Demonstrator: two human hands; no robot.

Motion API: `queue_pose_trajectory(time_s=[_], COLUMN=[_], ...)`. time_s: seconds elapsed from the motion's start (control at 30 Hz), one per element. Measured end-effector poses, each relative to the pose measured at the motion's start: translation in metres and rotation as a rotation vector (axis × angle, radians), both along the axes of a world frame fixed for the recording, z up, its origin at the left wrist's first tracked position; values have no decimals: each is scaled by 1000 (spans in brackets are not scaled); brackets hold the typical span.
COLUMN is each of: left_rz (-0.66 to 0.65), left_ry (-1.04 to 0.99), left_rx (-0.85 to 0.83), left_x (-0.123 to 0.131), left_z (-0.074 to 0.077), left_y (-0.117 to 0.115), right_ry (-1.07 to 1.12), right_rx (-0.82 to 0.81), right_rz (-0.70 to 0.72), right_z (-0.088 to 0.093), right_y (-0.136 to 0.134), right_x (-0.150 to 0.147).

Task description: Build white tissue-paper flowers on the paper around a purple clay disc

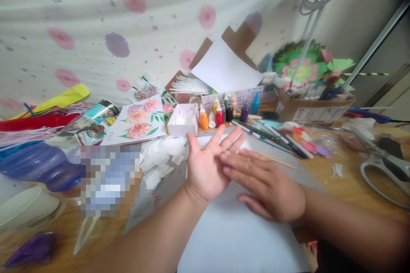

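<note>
My left hand (208, 164) is held palm up above a white sheet of paper (237, 230), fingers stretched and spread. My right hand (265, 183) lies palm down with its flat fingers laid across the left hand's fingers. A small purple bit (225, 164) shows between the two hands; I cannot make out what it is. Neither hand grips anything.
Behind the hands stand a small white box (183, 120), several dye bottles (219, 115) and brushes (272, 134). White paper scraps (160, 158) lie left, scissors (384, 168) right. A blue vase (38, 166), flower paintings (137, 123) and a cardboard box (317, 108) crowd the wooden table (346, 179).
</note>
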State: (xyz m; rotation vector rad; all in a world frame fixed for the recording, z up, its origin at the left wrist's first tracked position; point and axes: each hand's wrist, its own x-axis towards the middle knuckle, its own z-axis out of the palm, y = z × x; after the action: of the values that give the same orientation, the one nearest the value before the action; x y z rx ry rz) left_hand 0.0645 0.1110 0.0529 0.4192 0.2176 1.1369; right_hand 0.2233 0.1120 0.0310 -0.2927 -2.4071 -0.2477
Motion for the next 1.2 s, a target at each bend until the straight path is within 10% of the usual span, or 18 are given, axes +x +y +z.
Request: queue_pose_trajectory(time_s=[0.47,0.83,1.2], left_rz=[44,0,-176], left_ry=[-2,444,469], left_rx=[-4,-1,319], left_x=[-5,-2,-4], left_z=[9,-6,-8], left_y=[4,10,5], right_ry=[92,448,492], right_rx=[54,-381,-412], right_rz=[-77,-136,-97], right_z=[0,22,22], right_y=[10,2,4], right_x=[10,5,14])
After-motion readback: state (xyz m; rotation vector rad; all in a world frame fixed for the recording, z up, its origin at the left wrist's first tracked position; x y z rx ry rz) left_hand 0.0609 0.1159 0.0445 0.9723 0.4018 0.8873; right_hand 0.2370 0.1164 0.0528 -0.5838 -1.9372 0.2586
